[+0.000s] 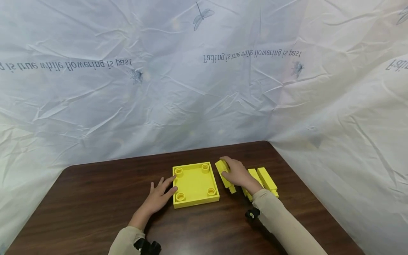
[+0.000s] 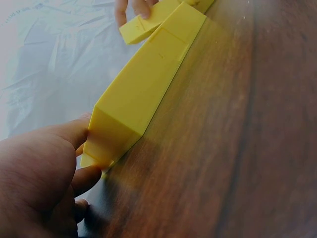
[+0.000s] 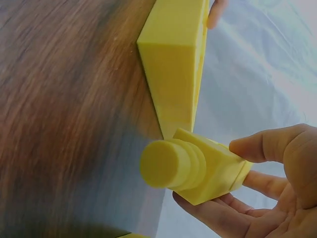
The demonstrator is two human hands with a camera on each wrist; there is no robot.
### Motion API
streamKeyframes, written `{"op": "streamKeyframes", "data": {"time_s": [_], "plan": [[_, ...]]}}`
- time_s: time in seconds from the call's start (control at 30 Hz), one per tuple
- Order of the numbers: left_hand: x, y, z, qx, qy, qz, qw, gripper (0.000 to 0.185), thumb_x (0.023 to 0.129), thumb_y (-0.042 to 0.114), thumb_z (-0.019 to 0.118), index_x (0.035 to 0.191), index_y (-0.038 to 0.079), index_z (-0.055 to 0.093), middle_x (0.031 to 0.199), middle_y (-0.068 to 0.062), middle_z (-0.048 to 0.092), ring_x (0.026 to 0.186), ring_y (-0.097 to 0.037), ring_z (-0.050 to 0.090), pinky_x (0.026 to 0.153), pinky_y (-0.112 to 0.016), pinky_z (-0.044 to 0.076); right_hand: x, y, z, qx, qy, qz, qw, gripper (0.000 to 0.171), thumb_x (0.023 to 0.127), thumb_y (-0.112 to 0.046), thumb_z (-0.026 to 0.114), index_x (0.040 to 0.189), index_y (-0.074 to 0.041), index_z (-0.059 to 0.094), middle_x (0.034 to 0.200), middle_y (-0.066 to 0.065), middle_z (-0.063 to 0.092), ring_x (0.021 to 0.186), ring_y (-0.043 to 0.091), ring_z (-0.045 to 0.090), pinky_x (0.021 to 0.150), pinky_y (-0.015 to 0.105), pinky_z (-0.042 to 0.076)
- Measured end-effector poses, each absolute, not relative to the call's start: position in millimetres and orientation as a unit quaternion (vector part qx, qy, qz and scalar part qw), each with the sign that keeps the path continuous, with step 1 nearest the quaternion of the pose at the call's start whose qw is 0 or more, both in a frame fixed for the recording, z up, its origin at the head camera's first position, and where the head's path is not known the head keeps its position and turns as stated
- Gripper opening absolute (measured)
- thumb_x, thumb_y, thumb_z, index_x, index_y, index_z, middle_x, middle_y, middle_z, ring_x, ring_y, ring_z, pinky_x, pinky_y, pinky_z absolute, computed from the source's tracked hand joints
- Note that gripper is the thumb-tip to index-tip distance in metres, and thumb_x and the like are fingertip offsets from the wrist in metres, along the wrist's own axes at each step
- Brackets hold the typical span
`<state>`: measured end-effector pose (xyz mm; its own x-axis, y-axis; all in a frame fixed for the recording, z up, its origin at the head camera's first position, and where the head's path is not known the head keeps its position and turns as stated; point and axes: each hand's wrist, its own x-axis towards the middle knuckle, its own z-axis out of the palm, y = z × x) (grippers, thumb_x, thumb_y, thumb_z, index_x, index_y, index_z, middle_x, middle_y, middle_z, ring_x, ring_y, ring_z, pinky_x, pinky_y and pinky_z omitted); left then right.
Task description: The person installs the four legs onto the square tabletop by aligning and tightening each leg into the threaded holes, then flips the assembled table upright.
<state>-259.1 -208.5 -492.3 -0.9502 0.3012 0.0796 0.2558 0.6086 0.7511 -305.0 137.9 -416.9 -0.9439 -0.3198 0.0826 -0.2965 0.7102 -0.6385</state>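
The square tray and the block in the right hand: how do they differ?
The tray is broad and square; the block is long and narrow. The tray has four corner rings; the block has a round end peg. The tray lies flat on the table; the right hand grips the block. Both are yellow.

Yellow tray (image 1: 195,182), yellow posts (image 1: 267,180) — brown wood-grained tabletop (image 1: 95,198).

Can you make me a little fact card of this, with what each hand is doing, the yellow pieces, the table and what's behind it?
Left hand: touches the left side of the yellow square tray
Right hand: grips a yellow peg-ended block
Tray corners: four round sockets, none filled
Other yellow blocks: at least two, lying right of the tray
Table: dark brown, wood-grained
Behind: wrinkled pale cloth with printed words
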Motion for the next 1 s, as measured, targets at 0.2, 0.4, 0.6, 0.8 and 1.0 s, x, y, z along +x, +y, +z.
{"op": "streamKeyframes", "data": {"time_s": [0.2,0.4,0.6,0.8,1.0], "plan": [[-259,-208,-492,0.155,0.896,0.415,0.025,0.063,0.113,0.042,0.05,0.166,0.013,0.035,0.166,-0.023,0.036,0.16,-0.048,0.004,0.119,-0.069,-0.02,-308,137,-414,-0.18,0.909,-0.376,0.003,0.058,0.102,-0.008,0.065,0.157,-0.011,0.047,0.104,0.014,0.066,0.045,0.012,0.036,0.047,0.029,0.038],[-259,-210,-491,0.156,0.895,0.416,0.028,0.063,0.113,0.042,0.05,0.167,0.012,0.035,0.167,-0.023,0.035,0.16,-0.048,0.002,0.119,-0.069,-0.02,-307,137,-412,-0.195,0.897,-0.394,-0.044,0.065,0.101,-0.007,0.068,0.159,-0.004,0.04,0.123,0.019,0.061,0.075,0.021,0.054,0.064,0.037,0.047],[-258,-209,-492,0.151,0.896,0.416,0.028,0.063,0.113,0.042,0.05,0.166,0.012,0.035,0.167,-0.023,0.035,0.16,-0.048,0.003,0.12,-0.068,-0.019,-305,135,-407,-0.156,0.898,-0.405,-0.067,0.061,0.1,-0.01,0.07,0.154,0.007,0.045,0.129,0.02,0.059,0.109,0.034,0.062,0.085,0.048,0.057],[-258,-208,-492,0.153,0.896,0.416,0.029,0.063,0.113,0.042,0.05,0.167,0.012,0.034,0.167,-0.023,0.035,0.16,-0.048,0.003,0.119,-0.069,-0.02,-304,134,-404,-0.125,0.882,-0.449,-0.072,0.052,0.099,-0.01,0.072,0.145,0.001,0.051,0.124,0.018,0.063,0.109,0.035,0.064,0.082,0.045,0.061],[-258,-208,-491,0.155,0.896,0.415,0.029,0.063,0.113,0.042,0.05,0.166,0.012,0.035,0.167,-0.024,0.035,0.159,-0.049,0.003,0.119,-0.07,-0.019,-303,133,-403,-0.127,0.87,-0.473,-0.06,0.051,0.1,-0.012,0.07,0.144,-0.002,0.047,0.14,0.024,0.063,0.12,0.041,0.066,0.088,0.049,0.061]]}}
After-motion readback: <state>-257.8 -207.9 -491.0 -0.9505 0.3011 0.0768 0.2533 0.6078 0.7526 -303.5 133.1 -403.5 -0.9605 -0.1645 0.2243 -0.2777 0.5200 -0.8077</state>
